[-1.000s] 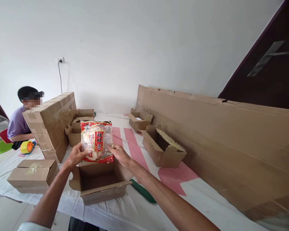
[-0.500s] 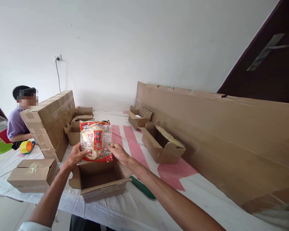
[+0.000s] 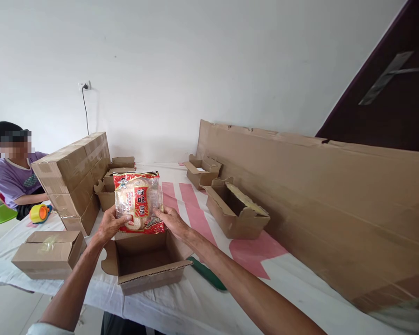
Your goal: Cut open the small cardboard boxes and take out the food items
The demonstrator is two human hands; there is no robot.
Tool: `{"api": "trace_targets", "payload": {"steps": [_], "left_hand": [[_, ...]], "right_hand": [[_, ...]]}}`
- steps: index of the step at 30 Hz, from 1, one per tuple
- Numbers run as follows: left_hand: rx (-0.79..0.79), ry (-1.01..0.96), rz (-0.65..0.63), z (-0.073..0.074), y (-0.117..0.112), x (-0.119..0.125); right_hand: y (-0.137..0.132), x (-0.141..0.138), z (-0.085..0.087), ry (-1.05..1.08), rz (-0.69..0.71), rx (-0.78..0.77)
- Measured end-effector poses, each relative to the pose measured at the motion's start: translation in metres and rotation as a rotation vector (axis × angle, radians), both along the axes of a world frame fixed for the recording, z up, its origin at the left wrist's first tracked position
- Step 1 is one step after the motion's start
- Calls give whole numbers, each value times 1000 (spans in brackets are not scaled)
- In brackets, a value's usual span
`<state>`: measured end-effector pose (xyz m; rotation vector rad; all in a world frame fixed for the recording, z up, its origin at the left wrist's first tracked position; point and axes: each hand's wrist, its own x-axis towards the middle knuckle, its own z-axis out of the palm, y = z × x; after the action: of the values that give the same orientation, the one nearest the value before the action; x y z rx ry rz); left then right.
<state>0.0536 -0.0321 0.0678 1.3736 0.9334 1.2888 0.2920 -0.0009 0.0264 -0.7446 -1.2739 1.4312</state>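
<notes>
Both hands hold a clear and red bag of rice crackers [image 3: 138, 202] upright, its printed front facing me. My left hand [image 3: 111, 224] pinches the lower left edge, thumb on the front. On the lower right edge, my right hand [image 3: 172, 221] grips the bag between thumb and fingers. Directly below and slightly nearer stands an open cardboard box [image 3: 153, 279], its inside partly hidden by the bag. A dark green flat object [image 3: 209, 275] lies to the right of that box, partly under my right forearm.
A closed taped box [image 3: 43, 263] sits at left, before a stack of cartons [image 3: 78, 172]. A yellow tape dispenser [image 3: 39, 213] lies beside the stack. Open boxes [image 3: 235, 214] stand at right along a tall cardboard sheet [image 3: 300, 186]. A person in a purple shirt [image 3: 12, 179] sits far left.
The bag has risen slightly and tilted a little, still in both hands. At far left the person has leaned further left and turned. The boxes have stayed in place.
</notes>
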Motion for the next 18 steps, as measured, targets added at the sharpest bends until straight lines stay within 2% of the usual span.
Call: {"api": "trace_targets", "payload": {"steps": [9, 18], "left_hand": [[-3, -4, 12, 0, 0, -1], [-13, 22, -1, -1, 2, 0]], "right_hand": [[-5, -2, 6, 16, 18, 4], [0, 1, -2, -12, 29, 3]]}}
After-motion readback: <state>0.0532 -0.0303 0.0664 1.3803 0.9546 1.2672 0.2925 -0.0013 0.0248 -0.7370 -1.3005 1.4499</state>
